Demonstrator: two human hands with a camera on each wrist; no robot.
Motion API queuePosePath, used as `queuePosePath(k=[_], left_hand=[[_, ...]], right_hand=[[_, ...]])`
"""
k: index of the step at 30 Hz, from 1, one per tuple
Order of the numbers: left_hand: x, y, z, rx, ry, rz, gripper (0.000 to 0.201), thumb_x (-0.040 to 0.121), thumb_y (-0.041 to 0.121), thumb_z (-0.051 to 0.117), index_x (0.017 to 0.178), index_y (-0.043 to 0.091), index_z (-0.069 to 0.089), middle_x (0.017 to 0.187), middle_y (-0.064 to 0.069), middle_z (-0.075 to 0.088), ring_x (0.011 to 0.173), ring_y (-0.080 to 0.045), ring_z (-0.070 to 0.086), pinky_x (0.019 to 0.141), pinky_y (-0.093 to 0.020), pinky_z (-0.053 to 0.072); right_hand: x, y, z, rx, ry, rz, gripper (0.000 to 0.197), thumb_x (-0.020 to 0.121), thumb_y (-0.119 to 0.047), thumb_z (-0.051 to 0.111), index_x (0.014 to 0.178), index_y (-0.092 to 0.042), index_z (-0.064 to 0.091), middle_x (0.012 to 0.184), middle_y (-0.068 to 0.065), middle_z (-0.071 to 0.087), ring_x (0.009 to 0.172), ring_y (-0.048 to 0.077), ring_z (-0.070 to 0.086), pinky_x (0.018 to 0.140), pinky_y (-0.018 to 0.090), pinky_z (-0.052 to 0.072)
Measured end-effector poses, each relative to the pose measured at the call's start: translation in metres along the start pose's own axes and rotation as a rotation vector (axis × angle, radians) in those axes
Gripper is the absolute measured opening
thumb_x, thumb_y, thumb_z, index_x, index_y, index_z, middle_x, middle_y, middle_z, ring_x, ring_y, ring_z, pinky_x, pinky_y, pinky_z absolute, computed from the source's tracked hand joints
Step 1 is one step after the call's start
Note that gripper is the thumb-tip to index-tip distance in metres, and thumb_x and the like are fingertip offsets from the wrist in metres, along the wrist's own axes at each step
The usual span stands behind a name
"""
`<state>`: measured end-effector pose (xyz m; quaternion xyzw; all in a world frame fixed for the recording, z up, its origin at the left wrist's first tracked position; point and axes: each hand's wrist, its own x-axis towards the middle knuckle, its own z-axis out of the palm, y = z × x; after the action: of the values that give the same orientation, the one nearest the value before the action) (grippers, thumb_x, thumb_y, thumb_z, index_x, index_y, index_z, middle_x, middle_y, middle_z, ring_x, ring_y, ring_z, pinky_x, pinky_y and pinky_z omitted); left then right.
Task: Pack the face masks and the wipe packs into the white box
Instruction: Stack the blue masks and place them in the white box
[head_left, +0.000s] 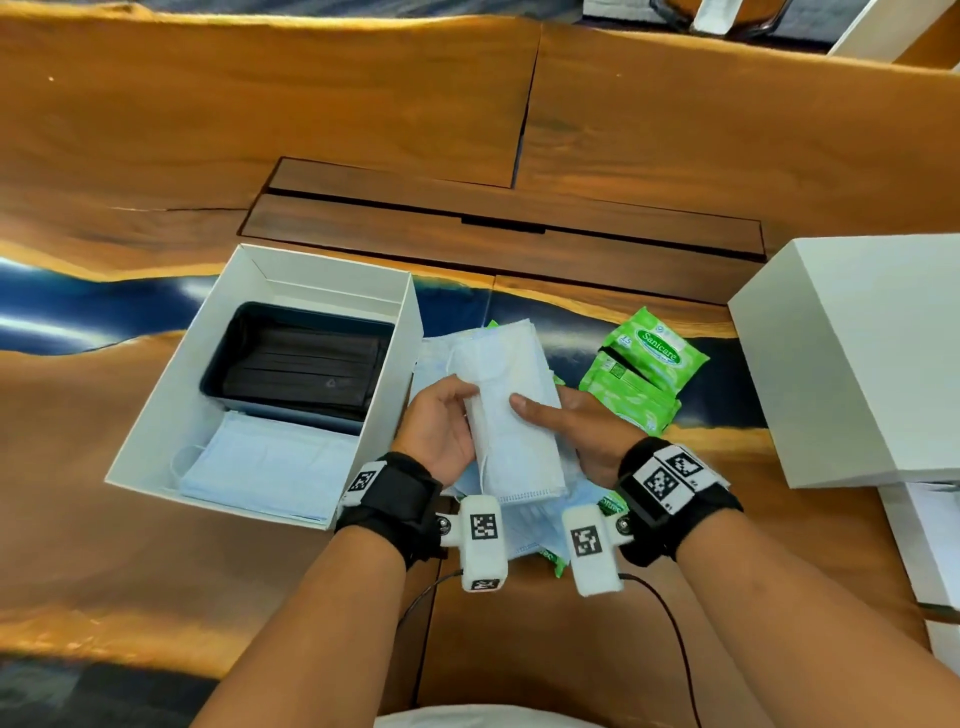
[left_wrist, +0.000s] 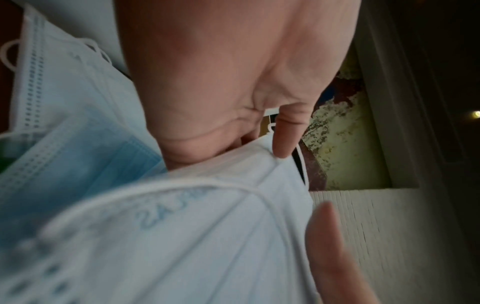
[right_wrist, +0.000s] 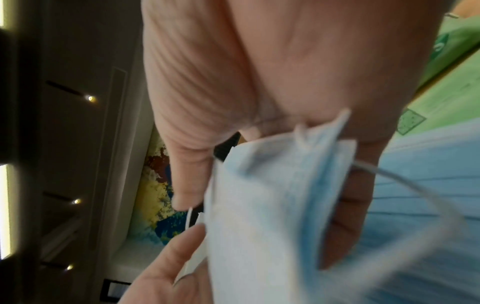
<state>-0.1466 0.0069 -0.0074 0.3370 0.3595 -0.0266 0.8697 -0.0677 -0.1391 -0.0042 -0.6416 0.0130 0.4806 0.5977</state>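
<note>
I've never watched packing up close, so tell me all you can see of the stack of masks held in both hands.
The stack of face masks is pale blue and white, of soft pleated fabric with thin white ear loops hanging loose. It is held above more masks lying on the wooden table, just right of the white box. The left hand grips its left edge; the right hand holds its right side, thumb on top.

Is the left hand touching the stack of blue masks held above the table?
Touching. The head view shows the left hand gripping the mask stack's left edge.
</note>
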Motion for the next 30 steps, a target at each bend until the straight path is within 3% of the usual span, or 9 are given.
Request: queuePosePath(k=[2,6,11,14,19,21,24,27,30], left_hand=[[0.003,-0.002,0.003,0.076,0.056,-0.009,0.036,0.093,0.013,0.046,0.126,0.005,0.059,0.124,-0.019,0.065,0.114,-0.036,0.061,0.103,-0.055,0.045],[0.005,-0.016,0.017,0.212,0.113,0.017,0.032,0.095,0.011,0.047,0.126,0.006,0.056,0.117,-0.020,0.067,0.104,-0.034,0.065,0.094,-0.051,0.052],[0.011,-0.018,0.005,0.592,0.273,0.002,0.028,0.091,0.015,0.053,0.119,0.014,0.051,0.102,-0.010,0.060,0.088,-0.023,0.061,0.063,-0.035,0.053],[0.014,-0.018,-0.014,0.706,0.408,-0.001,0.022,0.088,0.011,0.055,0.109,0.018,0.055,0.100,-0.012,0.062,0.093,-0.030,0.065,0.055,-0.033,0.053],[0.011,-0.029,-0.014,0.690,0.428,-0.054,0.018,0.086,0.009,0.057,0.100,0.019,0.056,0.085,-0.012,0.063,0.085,-0.031,0.069,0.065,-0.044,0.059],[0.011,-0.031,-0.012,0.665,0.440,-0.055,0.023,0.084,0.010,0.058,0.105,0.019,0.055,0.085,-0.011,0.061,0.080,-0.030,0.067,0.062,-0.041,0.057],[0.010,-0.032,-0.011,0.628,0.449,-0.054,0.027,0.081,0.012,0.061,0.106,0.019,0.053,0.092,-0.014,0.061,0.082,-0.031,0.067,0.063,-0.040,0.055],[0.006,-0.033,-0.007,0.572,0.441,-0.040,0.028,0.084,0.009,0.064,0.108,0.016,0.052,0.108,-0.015,0.062,0.099,-0.034,0.066,0.075,-0.045,0.058],[0.006,-0.035,-0.007,0.502,0.427,-0.008,0.029,0.084,0.001,0.065,0.107,0.013,0.052,0.114,-0.016,0.061,0.105,-0.034,0.064,0.083,-0.050,0.057]], right_hand=[[-0.003,-0.001,0.003,0.021,-0.051,-0.044,0.025,0.088,-0.009,0.065,0.114,-0.011,0.063,0.109,0.007,0.072,0.095,0.020,0.069,0.081,0.031,0.058],[-0.003,-0.002,0.003,-0.210,-0.040,-0.086,0.029,0.092,0.000,0.059,0.117,-0.014,0.058,0.112,0.008,0.068,0.099,0.023,0.066,0.087,0.035,0.056],[0.002,-0.014,-0.043,-0.594,0.349,-0.102,0.022,0.080,0.002,0.062,0.101,-0.003,0.063,0.106,0.018,0.068,0.099,0.036,0.065,0.089,0.048,0.052],[-0.009,-0.021,-0.070,-0.502,0.358,-0.025,0.022,0.083,0.006,0.059,0.096,-0.011,0.065,0.099,0.016,0.069,0.093,0.034,0.066,0.087,0.047,0.053],[-0.006,-0.003,-0.055,-0.398,0.109,0.045,0.021,0.087,0.011,0.055,0.102,-0.001,0.062,0.104,0.017,0.064,0.093,0.028,0.059,0.082,0.040,0.050],[0.008,0.010,-0.047,-0.639,0.152,0.009,0.017,0.086,-0.004,0.066,0.102,-0.007,0.061,0.103,0.011,0.060,0.094,0.024,0.056,0.080,0.038,0.047],[0.019,0.023,-0.036,-0.986,0.232,-0.017,0.050,0.081,-0.026,0.075,0.121,-0.006,0.053,0.115,0.008,0.057,0.103,0.024,0.055,0.084,0.031,0.044],[0.021,0.029,-0.026,-0.994,0.227,0.006,0.070,0.075,-0.034,0.080,0.130,-0.008,0.046,0.123,0.007,0.057,0.111,0.025,0.057,0.088,0.029,0.044],[0.024,0.031,-0.022,-0.978,0.248,-0.003,0.063,0.070,-0.035,0.083,0.118,-0.011,0.050,0.114,0.006,0.061,0.100,0.021,0.059,0.081,0.030,0.047]])
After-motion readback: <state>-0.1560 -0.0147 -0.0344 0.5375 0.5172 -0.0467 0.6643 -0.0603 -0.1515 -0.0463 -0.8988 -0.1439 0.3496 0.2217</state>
